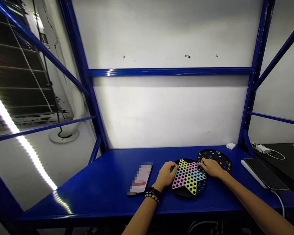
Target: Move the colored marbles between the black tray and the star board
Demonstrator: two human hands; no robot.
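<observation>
A Chinese checkers board (185, 178) with a star of yellow, pink and blue points lies in a round black tray, with small dark blue marbles (201, 186) along its right rim. My left hand (166, 175) is at the board's left edge, fingers curled against it. My right hand (212, 167) hovers between the board and a second round black tray (214, 152) dotted with colourful marbles. Its fingertips are pinched together by the board's upper right; what they hold, if anything, is too small to make out.
A phone (142, 178) lies left of my left hand on the blue shelf (107, 176). To the right are another phone (264, 173) on a white block with a cable, and a small white box (230, 146). Blue posts (250, 98) frame the shelf.
</observation>
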